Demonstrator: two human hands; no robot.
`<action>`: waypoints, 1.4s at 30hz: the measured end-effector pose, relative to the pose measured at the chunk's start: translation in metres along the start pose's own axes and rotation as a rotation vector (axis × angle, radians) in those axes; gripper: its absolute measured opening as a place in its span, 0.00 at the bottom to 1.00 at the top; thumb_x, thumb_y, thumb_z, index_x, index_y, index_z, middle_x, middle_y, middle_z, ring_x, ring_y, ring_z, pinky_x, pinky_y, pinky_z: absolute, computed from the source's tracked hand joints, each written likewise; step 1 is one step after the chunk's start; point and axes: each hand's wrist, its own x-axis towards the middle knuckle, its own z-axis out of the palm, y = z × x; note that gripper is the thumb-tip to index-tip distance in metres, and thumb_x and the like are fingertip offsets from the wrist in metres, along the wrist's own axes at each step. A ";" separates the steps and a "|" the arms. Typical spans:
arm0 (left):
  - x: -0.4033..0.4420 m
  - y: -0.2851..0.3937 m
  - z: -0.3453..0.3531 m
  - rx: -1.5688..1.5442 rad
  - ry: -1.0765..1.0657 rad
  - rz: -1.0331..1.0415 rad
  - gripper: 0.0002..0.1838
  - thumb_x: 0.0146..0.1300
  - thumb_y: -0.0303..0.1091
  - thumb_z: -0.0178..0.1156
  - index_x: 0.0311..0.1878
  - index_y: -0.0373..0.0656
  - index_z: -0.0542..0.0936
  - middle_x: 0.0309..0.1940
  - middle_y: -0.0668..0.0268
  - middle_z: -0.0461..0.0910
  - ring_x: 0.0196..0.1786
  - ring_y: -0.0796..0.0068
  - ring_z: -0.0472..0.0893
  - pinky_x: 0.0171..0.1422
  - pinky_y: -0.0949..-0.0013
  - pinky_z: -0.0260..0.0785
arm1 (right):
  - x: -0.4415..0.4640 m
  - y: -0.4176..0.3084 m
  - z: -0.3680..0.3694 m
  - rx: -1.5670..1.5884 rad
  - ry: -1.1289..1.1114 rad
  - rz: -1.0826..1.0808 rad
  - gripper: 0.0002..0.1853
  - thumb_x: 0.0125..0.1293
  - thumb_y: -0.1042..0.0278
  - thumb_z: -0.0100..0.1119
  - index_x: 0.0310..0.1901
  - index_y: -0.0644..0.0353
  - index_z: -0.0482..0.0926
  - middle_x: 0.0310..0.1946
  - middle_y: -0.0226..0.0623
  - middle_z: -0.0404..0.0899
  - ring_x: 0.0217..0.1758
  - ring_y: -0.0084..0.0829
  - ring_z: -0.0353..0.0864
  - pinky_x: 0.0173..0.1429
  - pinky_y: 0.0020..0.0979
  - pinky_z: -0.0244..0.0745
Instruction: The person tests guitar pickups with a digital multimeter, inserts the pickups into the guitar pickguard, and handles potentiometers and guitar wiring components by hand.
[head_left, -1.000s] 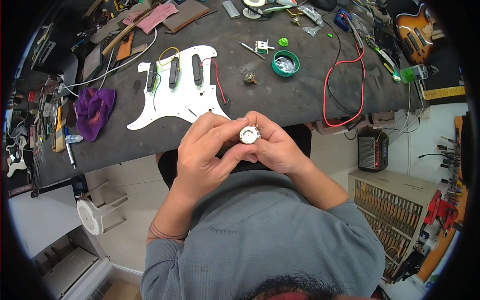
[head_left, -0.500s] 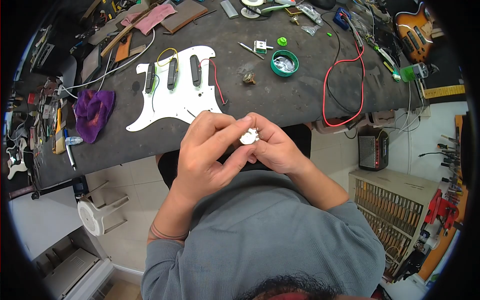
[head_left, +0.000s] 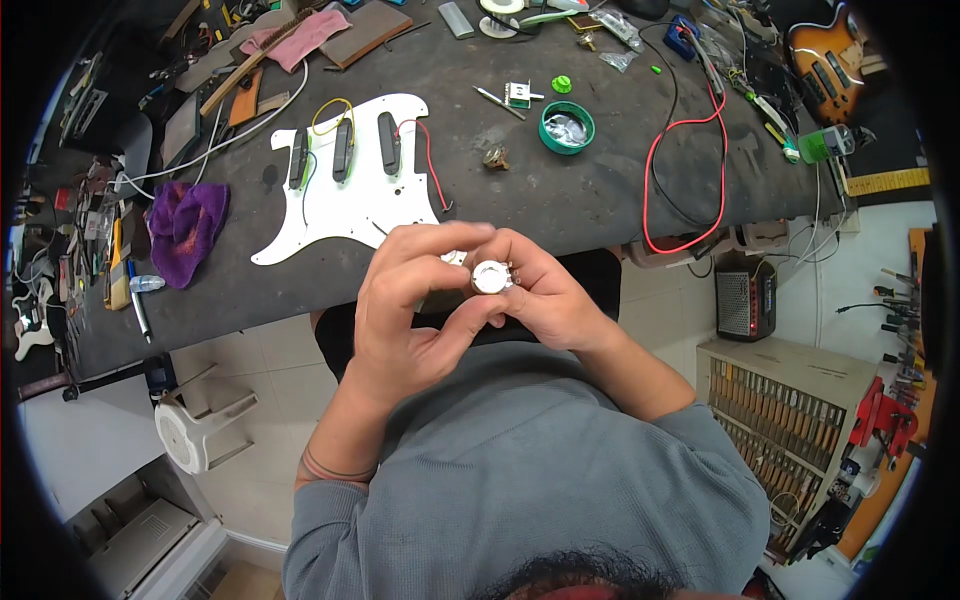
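Observation:
My right hand (head_left: 548, 302) pinches a small round silver potentiometer (head_left: 490, 278) between thumb and fingers, its flat bright face turned up toward me. Metal lugs show at its right side. My left hand (head_left: 408, 300) curls round the other side, thumb and a finger against the potentiometer's rim, index finger raised above it. A small whitish patch shows between the left fingers; I cannot make out what it is. Just beyond the hands lies a white pickguard (head_left: 350, 212) with three black pickups and loose coloured wires. Another potentiometer (head_left: 495, 157) rests on the dark workbench (head_left: 600, 200).
A green round tub (head_left: 567, 128), a lever switch (head_left: 518, 95), a pencil-like tool (head_left: 498, 103) and a green knob (head_left: 561, 84) lie farther back. Red test leads (head_left: 652, 190) loop at right. A purple cloth (head_left: 187, 230) lies left. A sunburst guitar body (head_left: 828, 65) stands far right.
The potentiometer has shifted slightly left and tilted, so its round face shows more fully. The left fingers have opened a little away from it, and the whitish patch has appeared between them.

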 end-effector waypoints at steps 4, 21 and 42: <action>0.000 -0.003 -0.014 0.158 -0.144 0.040 0.21 0.64 0.20 0.84 0.54 0.43 0.83 0.54 0.54 0.96 0.51 0.55 0.91 0.57 0.57 0.81 | 0.002 -0.028 -0.003 -0.340 0.030 0.051 0.12 0.89 0.70 0.65 0.66 0.60 0.79 0.51 0.29 0.84 0.47 0.21 0.83 0.54 0.29 0.81; 0.009 -0.028 0.002 0.426 -0.151 -0.104 0.20 0.72 0.21 0.78 0.62 0.43 0.83 0.58 0.63 0.93 0.52 0.65 0.88 0.63 0.61 0.79 | 0.140 -0.174 -0.212 -2.091 0.647 -0.122 0.19 0.81 0.53 0.71 0.64 0.55 0.88 0.56 0.43 0.95 0.61 0.48 0.94 0.63 0.47 0.87; 0.027 -0.041 0.012 0.725 -0.280 -0.008 0.22 0.71 0.20 0.73 0.66 0.42 0.84 0.62 0.59 0.91 0.63 0.51 0.89 0.77 0.50 0.73 | 0.110 -0.175 -0.205 -2.027 0.662 -0.195 0.15 0.78 0.57 0.72 0.58 0.55 0.85 0.55 0.40 0.93 0.57 0.49 0.94 0.60 0.50 0.88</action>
